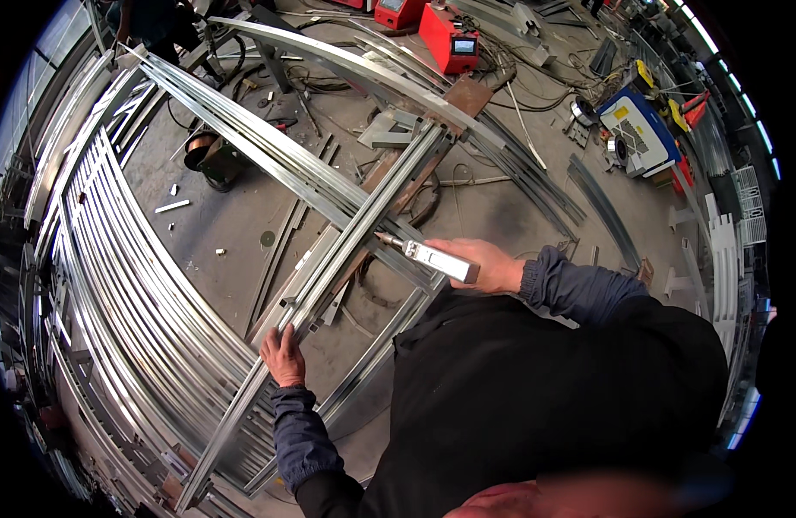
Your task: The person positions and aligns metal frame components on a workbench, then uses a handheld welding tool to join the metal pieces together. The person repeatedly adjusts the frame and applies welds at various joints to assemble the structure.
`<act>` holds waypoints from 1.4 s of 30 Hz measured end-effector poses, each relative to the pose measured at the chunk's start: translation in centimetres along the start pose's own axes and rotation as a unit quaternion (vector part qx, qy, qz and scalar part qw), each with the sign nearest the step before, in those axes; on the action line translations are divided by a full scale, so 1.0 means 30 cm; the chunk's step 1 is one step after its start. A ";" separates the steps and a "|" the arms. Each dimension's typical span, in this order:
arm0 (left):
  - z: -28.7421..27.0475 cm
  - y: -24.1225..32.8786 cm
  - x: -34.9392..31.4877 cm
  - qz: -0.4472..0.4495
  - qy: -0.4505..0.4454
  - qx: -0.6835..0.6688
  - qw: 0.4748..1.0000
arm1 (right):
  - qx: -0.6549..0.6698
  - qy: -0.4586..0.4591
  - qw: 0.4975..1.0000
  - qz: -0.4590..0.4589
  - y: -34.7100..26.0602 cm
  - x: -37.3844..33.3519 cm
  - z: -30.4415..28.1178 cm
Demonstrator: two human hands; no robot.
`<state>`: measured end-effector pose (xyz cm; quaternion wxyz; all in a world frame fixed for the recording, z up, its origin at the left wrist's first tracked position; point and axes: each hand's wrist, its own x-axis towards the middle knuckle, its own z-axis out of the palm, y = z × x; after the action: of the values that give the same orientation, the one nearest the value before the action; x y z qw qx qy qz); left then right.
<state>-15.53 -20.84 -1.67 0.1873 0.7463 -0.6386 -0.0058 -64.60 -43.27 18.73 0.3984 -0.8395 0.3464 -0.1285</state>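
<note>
My right hand is wrapped round a silver, box-bodied welding torch. Its pointed nozzle aims left, right at a joint where long square metal tubes meet a crossing pair of tubes. Whether the tip touches the metal I cannot tell. Lower left, my left hand lies on the near part of the metal tubes, fingers spread over their edge, and its thumb is hard to make out. Beside it, the open ends of short tubes show. The underside of the joint is hidden.
Left of me lies a large rack of parallel shiny tubes. A wire spool sits on the floor beyond. Red machines with cables stand at the back, and a blue-and-white machine on the right. Another person is at the far left.
</note>
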 end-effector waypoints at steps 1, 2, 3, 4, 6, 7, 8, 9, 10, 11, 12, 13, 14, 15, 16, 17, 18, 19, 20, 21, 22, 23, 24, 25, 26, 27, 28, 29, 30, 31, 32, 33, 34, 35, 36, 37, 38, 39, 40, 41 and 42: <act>-0.010 -0.002 -0.019 -0.006 -0.002 0.008 1.000 | 0.002 -0.014 1.000 -0.001 0.017 0.015 -0.003; -0.005 -0.001 -0.013 -0.011 -0.012 0.009 1.000 | 0.005 -0.020 1.000 0.001 0.029 0.020 -0.013; 0.004 0.006 -0.012 -0.013 -0.011 0.009 1.000 | 0.007 -0.027 1.000 0.002 0.039 0.024 -0.024; 0.008 0.006 -0.004 -0.013 -0.009 0.011 1.000 | 0.011 -0.031 0.999 0.003 0.050 0.027 -0.030; 0.017 0.003 0.002 -0.008 -0.012 0.016 1.000 | -0.012 -0.046 0.999 0.010 0.078 0.034 -0.047; 0.018 0.004 0.005 -0.008 -0.012 0.018 1.000 | -0.019 -0.045 0.999 0.005 0.092 0.039 -0.052; 0.021 0.004 0.009 -0.007 -0.010 0.016 1.000 | -0.025 -0.044 0.999 0.000 0.104 0.045 -0.058; 0.024 0.003 0.014 -0.007 -0.008 0.015 1.000 | -0.026 -0.040 0.999 -0.001 0.116 0.050 -0.064; 0.018 0.007 0.007 -0.011 -0.009 0.015 1.000 | -0.024 -0.039 0.999 -0.004 0.127 0.053 -0.063; 0.016 0.009 0.007 -0.007 0.000 0.013 1.000 | -0.023 -0.038 0.999 -0.007 0.134 0.056 -0.065; 0.020 0.009 0.014 -0.009 0.000 0.006 1.000 | -0.027 -0.036 0.999 -0.001 0.141 0.060 -0.074; 0.017 0.007 0.017 -0.011 -0.002 0.001 1.000 | -0.027 -0.035 0.999 0.005 0.152 0.059 -0.075; 0.013 0.003 0.009 -0.018 -0.006 -0.004 1.000 | -0.026 -0.038 0.999 0.010 0.147 0.071 -0.074; 0.013 0.000 0.000 -0.020 -0.006 -0.002 1.000 | -0.030 -0.046 0.998 0.019 0.133 0.076 -0.083; 0.015 -0.007 0.001 -0.016 -0.002 0.002 1.000 | -0.027 -0.046 0.998 0.020 0.135 0.081 -0.080; 0.019 -0.004 0.007 -0.019 0.002 -0.003 1.000 | -0.026 -0.047 0.998 0.022 0.139 0.080 -0.075; 0.025 0.000 0.011 -0.022 0.006 -0.007 1.000 | -0.025 -0.048 0.998 0.024 0.143 0.081 -0.070; 0.020 0.008 0.016 -0.021 0.012 -0.007 1.000 | -0.028 -0.047 0.998 0.019 0.143 0.083 -0.063; 0.025 0.008 0.014 -0.022 0.015 -0.006 1.000 | -0.035 -0.052 0.998 0.018 0.142 0.091 -0.053; 0.029 0.010 0.008 -0.020 0.022 0.001 1.000 | -0.041 -0.058 0.997 0.015 0.142 0.102 -0.044; 0.035 0.017 0.013 -0.013 0.028 0.007 0.999 | -0.048 -0.060 0.997 0.017 0.140 0.106 -0.035; 0.035 0.034 0.020 -0.010 0.042 0.013 0.999 | -0.049 -0.055 0.997 -0.007 0.136 0.116 -0.033; 0.035 0.038 0.020 -0.005 0.050 0.016 0.999 | -0.051 -0.062 0.997 -0.006 0.127 0.124 -0.021; 0.038 0.037 0.020 -0.007 0.049 0.013 0.999 | -0.056 -0.068 0.996 -0.008 0.121 0.135 -0.015; 0.040 0.036 0.017 -0.010 0.048 0.011 0.999 | -0.061 -0.074 0.995 -0.010 0.114 0.146 -0.009; 0.042 0.035 0.014 -0.012 0.049 0.010 0.999 | -0.062 -0.079 0.995 -0.014 0.101 0.158 -0.003; 0.041 0.036 0.019 -0.014 0.051 0.009 0.999 | -0.065 -0.083 0.994 -0.017 0.083 0.176 -0.002; 0.039 0.039 0.023 -0.015 0.052 0.008 0.998 | -0.068 -0.087 0.994 -0.021 0.068 0.193 0.002; 0.037 0.044 0.025 -0.018 0.052 0.009 0.998 | -0.070 -0.096 0.993 -0.015 0.057 0.209 0.009; 0.039 0.048 0.028 -0.020 0.052 0.010 0.998 | -0.072 -0.104 0.992 -0.010 0.048 0.223 0.015; 0.039 0.050 0.028 -0.021 0.053 0.011 0.998 | -0.075 -0.111 0.991 -0.004 0.042 0.236 0.023; 0.036 0.047 0.026 -0.020 0.054 0.012 0.998 | -0.072 -0.115 0.991 -0.010 0.038 0.250 0.032; 0.041 0.045 0.027 -0.019 0.056 0.012 0.998 | -0.071 -0.118 0.990 -0.015 0.037 0.263 0.036; 0.045 0.043 0.028 -0.018 0.058 0.012 0.998 | -0.070 -0.121 0.990 -0.020 0.035 0.273 0.042; 0.046 0.041 0.027 -0.021 0.058 0.012 0.998 | -0.080 -0.133 0.988 -0.016 0.032 0.282 0.049; 0.047 0.042 0.027 -0.022 0.059 0.010 0.998 | -0.090 -0.144 0.985 -0.011 0.030 0.288 0.052; 0.048 0.043 0.027 -0.024 0.059 0.008 0.998 | -0.101 -0.156 0.983 -0.005 0.024 0.295 0.053; 0.045 0.043 0.026 -0.025 0.055 0.005 0.998 | -0.116 -0.166 0.979 -0.009 0.013 0.302 0.052; 0.040 0.045 0.027 -0.024 0.055 0.004 0.998 | -0.120 -0.170 0.978 -0.008 0.015 0.305 0.060; 0.037 0.048 0.029 -0.023 0.055 0.003 0.998 | -0.123 -0.173 0.977 -0.007 0.023 0.306 0.069; 0.037 0.051 0.031 -0.022 0.055 0.003 0.998 | -0.126 -0.176 0.976 -0.006 0.028 0.305 0.072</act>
<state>-17.08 -22.22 -2.06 0.2200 0.7597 -0.6111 0.0334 -57.27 -48.63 16.14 0.3436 -0.8944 0.2792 0.0640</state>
